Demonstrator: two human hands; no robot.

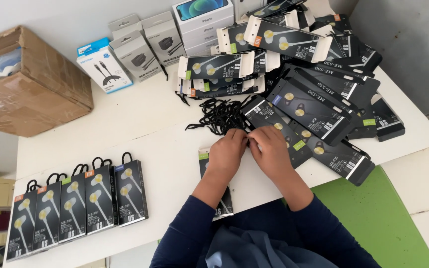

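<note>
Both hands, the left hand and the right hand, are close together with fingertips pinched on a black cord above a black earphone box on the white table, beside a pile of cords.

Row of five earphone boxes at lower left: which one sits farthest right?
The earphone box at the row's right end, nearest the left hand. It bears a blue top tag; its neighbours show orange or green tags.

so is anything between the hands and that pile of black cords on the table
Nothing visible. The left hand and right hand meet at the near edge of the black cord pile, with no object between them. An earphone box lies under the left wrist, and other boxes sit to the right.
</note>
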